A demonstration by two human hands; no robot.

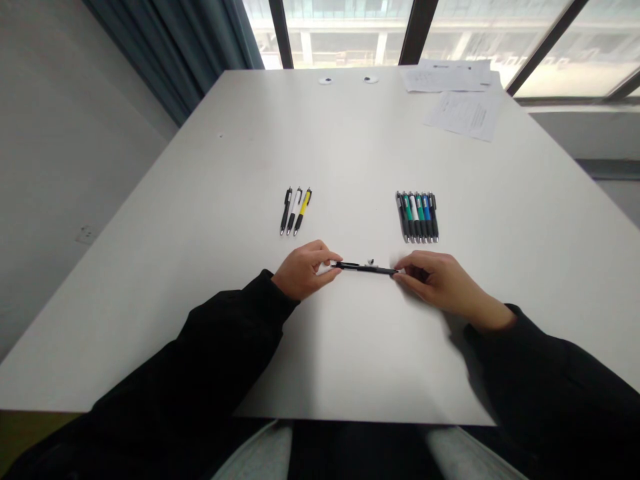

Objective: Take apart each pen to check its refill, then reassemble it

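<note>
A black pen (367, 268) lies sideways between my two hands, just above or on the white table. My left hand (307, 270) pinches its left end between thumb and forefinger. With thumb and fingertips, my right hand (435, 277) grips the other end. A small dark object (371, 261), too small to name, is just behind the pen's middle. Beyond my left hand lie three pens: a black pen (285, 211), a white pen (295, 211) and a yellow pen (303, 211). Past my right hand, a row of several pens (419, 217) in black, green, white and blue lies side by side.
The white table (350, 360) runs from my lap to the windows. Printed papers (463, 115) lie at its back right. Two white oval pieces with dark centres, a left one (325, 81) and a right one (371, 79), sit near the far edge. A blue curtain (185, 47) hangs at the back left.
</note>
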